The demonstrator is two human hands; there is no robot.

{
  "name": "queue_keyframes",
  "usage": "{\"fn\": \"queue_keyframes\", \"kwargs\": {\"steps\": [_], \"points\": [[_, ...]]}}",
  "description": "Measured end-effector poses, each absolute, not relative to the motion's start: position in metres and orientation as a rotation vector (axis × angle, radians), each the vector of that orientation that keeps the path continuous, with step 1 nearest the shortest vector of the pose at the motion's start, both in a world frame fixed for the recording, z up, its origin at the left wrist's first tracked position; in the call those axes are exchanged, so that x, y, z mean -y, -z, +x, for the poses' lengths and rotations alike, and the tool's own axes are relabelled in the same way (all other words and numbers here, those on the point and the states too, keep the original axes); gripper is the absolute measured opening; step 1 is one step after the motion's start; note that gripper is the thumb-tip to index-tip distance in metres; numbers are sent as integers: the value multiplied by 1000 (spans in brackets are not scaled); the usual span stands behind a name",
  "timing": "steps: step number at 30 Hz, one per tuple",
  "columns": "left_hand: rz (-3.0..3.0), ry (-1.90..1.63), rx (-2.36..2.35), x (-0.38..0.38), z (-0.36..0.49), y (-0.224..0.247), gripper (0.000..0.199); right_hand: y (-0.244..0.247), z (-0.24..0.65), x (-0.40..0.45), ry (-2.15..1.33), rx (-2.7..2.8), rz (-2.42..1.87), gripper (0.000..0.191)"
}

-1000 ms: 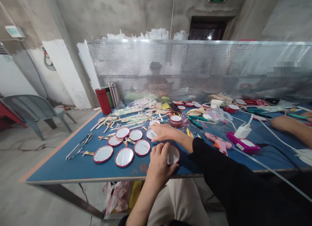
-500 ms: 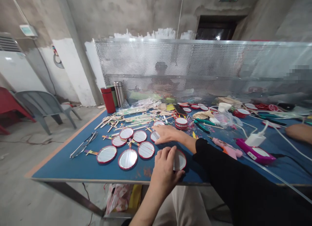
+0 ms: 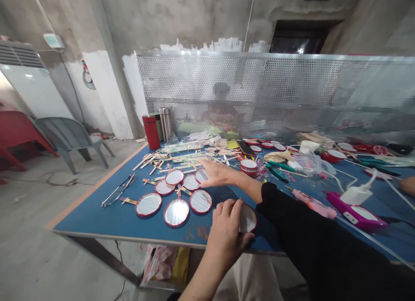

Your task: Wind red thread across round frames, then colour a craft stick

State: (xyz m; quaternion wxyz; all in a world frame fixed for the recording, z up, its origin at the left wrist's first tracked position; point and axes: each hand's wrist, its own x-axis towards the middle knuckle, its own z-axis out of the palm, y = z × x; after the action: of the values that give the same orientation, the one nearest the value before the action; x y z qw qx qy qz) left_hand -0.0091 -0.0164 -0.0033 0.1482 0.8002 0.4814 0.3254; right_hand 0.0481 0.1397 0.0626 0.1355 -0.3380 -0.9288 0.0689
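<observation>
Toward the cluster of round, stick-handled pieces [image 3: 176,212], your right hand [image 3: 202,173] has brought a red-rimmed disc [image 3: 201,176], now right beside its neighbour. That hand is partly open, thumb and fingers about the disc; you can't tell how firmly it grips. Your left hand [image 3: 244,219] curls around the nearer disc [image 3: 249,219] at the front of the blue desk [image 3: 123,223]. Behind the loose flat wooden sticks [image 3: 155,161] stand smooth cylindrical flasks [image 3: 151,132], before a perforated metal screen [image 3: 259,84] and a rough grey, white-patched wall [image 3: 194,15].
</observation>
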Motion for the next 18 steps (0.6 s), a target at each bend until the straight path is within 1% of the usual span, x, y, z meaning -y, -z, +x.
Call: {"fn": "queue_keyframes", "kwargs": {"steps": [3,12,16,18], "points": [[2305,-912,-1381,17,-10,1,81,-60,33,-142,-234,2756,-899,96],[2289,-903,-1397,18,-10,0,81,-53,16,-147,-316,2825,-792,95],[2289,-899,-1398,18,-10,2,84,-53,21,-151,-321,2797,-793,92],[2287,-894,-1391,18,-10,2,84,-56,28,-155,-302,2760,-827,88]]}}
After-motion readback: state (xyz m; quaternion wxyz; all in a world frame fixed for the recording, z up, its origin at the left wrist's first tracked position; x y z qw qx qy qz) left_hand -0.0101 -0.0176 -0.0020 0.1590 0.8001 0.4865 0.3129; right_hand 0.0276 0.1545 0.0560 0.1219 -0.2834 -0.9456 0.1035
